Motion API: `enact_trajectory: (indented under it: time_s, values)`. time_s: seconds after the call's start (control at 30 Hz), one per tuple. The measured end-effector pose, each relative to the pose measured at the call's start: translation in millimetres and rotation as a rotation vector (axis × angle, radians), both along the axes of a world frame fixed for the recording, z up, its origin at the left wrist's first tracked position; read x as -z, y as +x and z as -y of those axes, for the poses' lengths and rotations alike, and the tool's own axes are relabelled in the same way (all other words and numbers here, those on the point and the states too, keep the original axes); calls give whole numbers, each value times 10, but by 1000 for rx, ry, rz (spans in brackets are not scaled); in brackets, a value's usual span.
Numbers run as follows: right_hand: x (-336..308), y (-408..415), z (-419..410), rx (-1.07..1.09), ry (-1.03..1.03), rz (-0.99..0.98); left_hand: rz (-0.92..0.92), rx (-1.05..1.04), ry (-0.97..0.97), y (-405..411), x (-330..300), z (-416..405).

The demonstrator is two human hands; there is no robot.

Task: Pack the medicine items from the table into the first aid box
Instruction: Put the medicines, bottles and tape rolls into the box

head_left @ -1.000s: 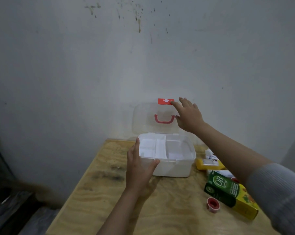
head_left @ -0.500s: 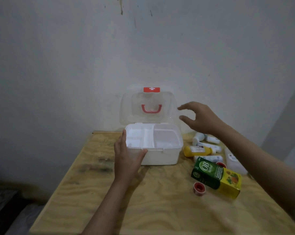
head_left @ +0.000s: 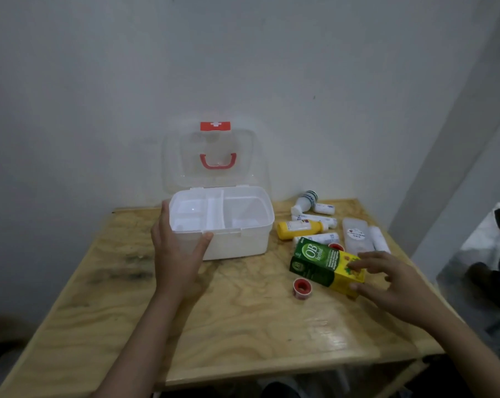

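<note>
table [head_left: 243, 326] | first aid box [head_left: 237, 242] | carton [head_left: 314, 262] | yellow bottle [head_left: 299, 228] | tape roll [head_left: 301, 288], maybe

Looks like a plain room in somebody's home, nothing fancy. Bare whitish wall [head_left: 99, 81], a bit scuffed, straight past the left hand [head_left: 174, 254]. A raw plywood desk [head_left: 243, 326] sits under it, shoved against that wall, with pale floor [head_left: 472, 242] off beyond the right hand [head_left: 392, 282].
</note>
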State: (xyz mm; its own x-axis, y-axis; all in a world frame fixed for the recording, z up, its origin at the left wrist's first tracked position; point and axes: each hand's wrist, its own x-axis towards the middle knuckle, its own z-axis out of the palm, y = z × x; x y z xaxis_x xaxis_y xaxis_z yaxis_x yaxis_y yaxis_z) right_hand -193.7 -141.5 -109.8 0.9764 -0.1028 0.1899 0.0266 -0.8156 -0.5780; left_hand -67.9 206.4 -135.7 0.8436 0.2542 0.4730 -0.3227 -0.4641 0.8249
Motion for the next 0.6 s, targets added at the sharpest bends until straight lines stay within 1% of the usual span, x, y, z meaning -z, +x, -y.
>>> enact_trajectory:
  time_s: [0.13,0.27,0.5,0.6]
  values:
    - [139,-61,14,45,104,44,-11,11,2,-27,64,68]
    - [63,-119,109,48,166,70,-31,15,3,-69,103,135]
    - [-430,-73,44,-12,190,223,-60,25,70,-66,105,114]
    - [-688,72,-63,-37,126,255,-91,19,95,-17,102,118]
